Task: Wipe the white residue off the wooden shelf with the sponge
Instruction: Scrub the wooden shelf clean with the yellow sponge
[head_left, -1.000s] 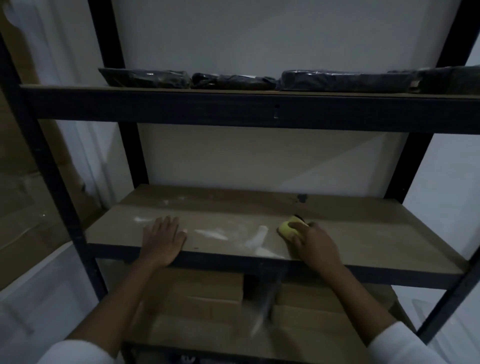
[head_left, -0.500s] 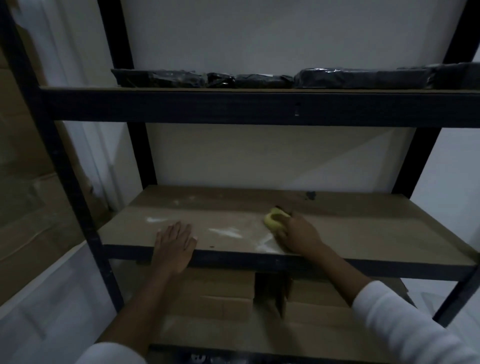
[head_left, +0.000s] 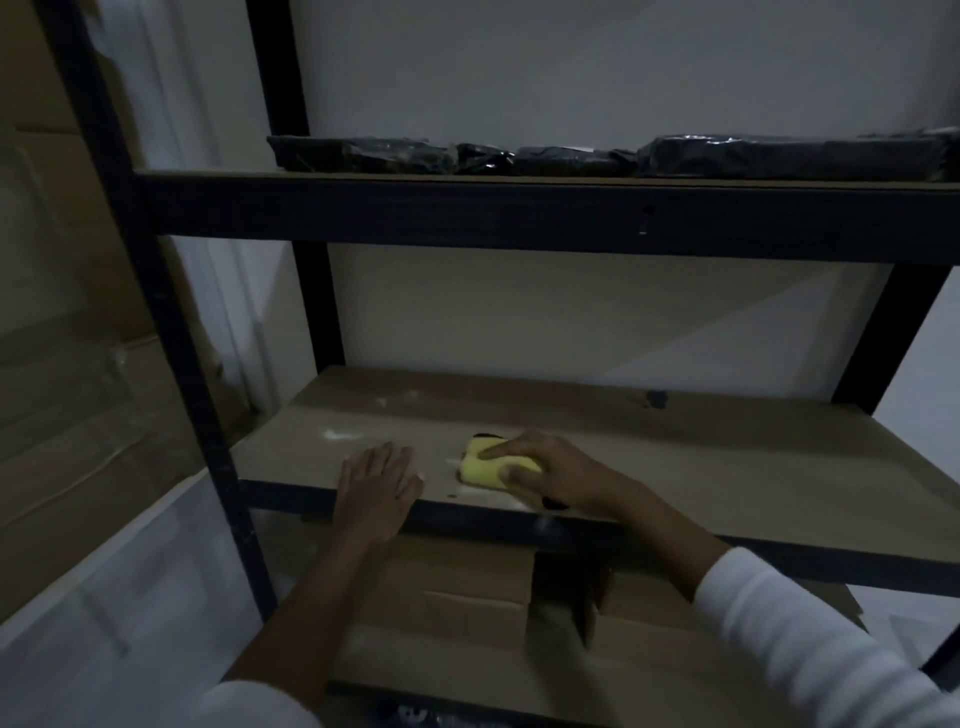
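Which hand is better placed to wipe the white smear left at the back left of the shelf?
Right. The right hand already presses the sponge onto the shelf, a short sweep from the smear. The left hand lies flat and empty, likely bracing.

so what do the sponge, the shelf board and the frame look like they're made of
Sponge: soft yellow foam, matte, apparently with a dark scrubbing layer at its far edge.
Shelf board: flat, dull brown, no visible grain, so probably fibreboard or chipboard, unvarnished.
Frame: thin black beams and posts, likely painted metal.
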